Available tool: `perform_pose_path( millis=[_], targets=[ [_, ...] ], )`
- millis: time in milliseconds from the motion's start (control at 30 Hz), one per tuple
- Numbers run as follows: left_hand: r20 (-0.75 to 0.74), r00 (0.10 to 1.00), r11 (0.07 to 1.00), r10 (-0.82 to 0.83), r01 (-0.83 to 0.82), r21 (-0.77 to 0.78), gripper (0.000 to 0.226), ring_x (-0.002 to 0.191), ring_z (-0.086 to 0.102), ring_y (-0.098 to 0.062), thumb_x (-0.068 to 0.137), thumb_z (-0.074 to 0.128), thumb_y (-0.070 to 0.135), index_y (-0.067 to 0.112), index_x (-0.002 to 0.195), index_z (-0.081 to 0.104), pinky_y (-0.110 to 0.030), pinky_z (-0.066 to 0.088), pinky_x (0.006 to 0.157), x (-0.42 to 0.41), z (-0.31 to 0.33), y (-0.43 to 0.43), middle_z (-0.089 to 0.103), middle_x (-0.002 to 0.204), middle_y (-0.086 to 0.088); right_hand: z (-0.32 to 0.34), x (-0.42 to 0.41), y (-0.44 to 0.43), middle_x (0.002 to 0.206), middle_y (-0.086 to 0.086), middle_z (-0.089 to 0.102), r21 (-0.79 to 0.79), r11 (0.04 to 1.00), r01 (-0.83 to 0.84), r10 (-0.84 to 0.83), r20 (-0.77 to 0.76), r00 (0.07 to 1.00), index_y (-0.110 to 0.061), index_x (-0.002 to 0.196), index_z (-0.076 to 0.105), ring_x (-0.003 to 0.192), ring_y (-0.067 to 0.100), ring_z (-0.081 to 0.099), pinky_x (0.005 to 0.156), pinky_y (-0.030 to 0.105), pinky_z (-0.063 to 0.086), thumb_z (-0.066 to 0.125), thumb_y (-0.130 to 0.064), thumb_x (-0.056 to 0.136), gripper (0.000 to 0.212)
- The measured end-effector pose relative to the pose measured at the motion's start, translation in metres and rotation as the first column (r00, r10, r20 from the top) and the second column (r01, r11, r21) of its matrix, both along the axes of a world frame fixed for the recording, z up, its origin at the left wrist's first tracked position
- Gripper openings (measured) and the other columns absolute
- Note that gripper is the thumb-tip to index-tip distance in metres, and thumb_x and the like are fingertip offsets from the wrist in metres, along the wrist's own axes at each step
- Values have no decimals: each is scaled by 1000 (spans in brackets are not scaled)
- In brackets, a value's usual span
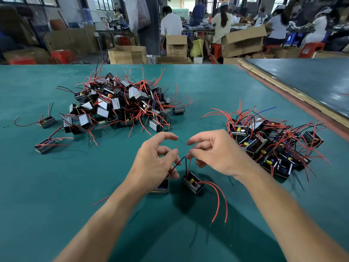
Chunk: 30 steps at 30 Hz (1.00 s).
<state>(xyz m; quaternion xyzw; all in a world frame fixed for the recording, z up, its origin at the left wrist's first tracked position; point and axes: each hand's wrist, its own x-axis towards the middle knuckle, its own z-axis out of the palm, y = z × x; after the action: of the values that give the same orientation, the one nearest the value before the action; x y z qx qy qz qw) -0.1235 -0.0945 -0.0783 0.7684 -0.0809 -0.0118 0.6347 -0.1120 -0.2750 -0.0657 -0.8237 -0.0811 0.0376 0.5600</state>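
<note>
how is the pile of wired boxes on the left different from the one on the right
The left pile is larger and heaped higher; the right pile is smaller and lies flatter. Many boxes in the left pile show grey closed sides, while the right pile's boxes mostly sit open side up, showing yellow parts. Both are small black boxes with red and black wires on the green table.

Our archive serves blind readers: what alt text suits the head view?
Two hands pinch wires rising from two small black modules on a green table: the left hand a black wire, the right hand a red wire. A large pile of similar modules lies beyond on the left, a smaller pile on the right.
</note>
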Motion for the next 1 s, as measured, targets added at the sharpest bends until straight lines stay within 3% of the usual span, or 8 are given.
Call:
perform_pose_path(
  millis=[133,200,333,433,500,600,767,1000],
  targets=[
    [-31,1000,1000,4,-5,-12,18,44,57,-26,97,56,6,20,107,54,-30,52,48,-1,2,-2,66,65,-5,5,0,-5,74,-2,75,-26,1000,-13,15,104,994,-16,90,73,62,16,64,62,31,59,66,-2,89,16],
    [-35,999,1000,10,-10,-9,17,44,57,-26,97,52,2,18,100,52,-28,49,47,-1,3,-2,65,65,-4,9,-1,-10,68,-11,70,-41,997,-61,66,134,989,-19,83,76,67,16,63,61,29,57,68,-5,88,17],
    [-38,999,1000,1,0,29,29,49,62,-20,88,42,-8,13,78,60,-27,46,50,-2,6,-2,66,72,-4,11,-3,-12,71,-4,71,11,989,-149,147,115,982,-20,78,77,66,13,61,57,24,52,70,-22,75,8],
    [-41,999,999,-28,30,40,17,55,62,-18,76,56,11,16,67,69,-28,49,55,-3,8,-3,68,73,-13,9,-3,-11,64,-6,69,-46,985,-169,174,154,973,-15,75,76,60,10,57,58,27,49,77,-14,82,7],
    [-23,998,995,-55,56,78,13,57,62,-18,69,59,20,19,69,72,-26,49,56,-5,7,-2,69,68,-14,8,-2,-11,62,-7,68,-90,981,-169,183,174,968,-14,73,76,57,6,56,57,23,47,76,-9,85,13],
    [13,997,991,-75,73,115,8,55,58,-17,80,72,15,18,73,74,-30,48,58,-4,4,1,67,59,-9,9,-3,-10,58,-7,66,-131,975,-180,201,172,964,-12,73,75,54,5,52,55,19,43,75,-9,86,13],
    [19,998,993,-59,57,102,9,51,50,-17,83,74,13,15,74,75,-24,41,53,-4,4,2,67,58,-14,7,-4,-8,57,-2,61,-107,980,-166,183,180,966,-9,70,72,55,12,51,54,26,41,72,-10,87,17],
    [37,994,993,-100,97,74,14,59,48,-25,82,75,7,15,70,74,-38,37,61,-4,4,1,64,65,-22,8,-3,-4,60,5,59,-49,979,-198,201,76,977,-8,69,66,52,12,54,49,22,42,64,1,89,22]
  ],
)
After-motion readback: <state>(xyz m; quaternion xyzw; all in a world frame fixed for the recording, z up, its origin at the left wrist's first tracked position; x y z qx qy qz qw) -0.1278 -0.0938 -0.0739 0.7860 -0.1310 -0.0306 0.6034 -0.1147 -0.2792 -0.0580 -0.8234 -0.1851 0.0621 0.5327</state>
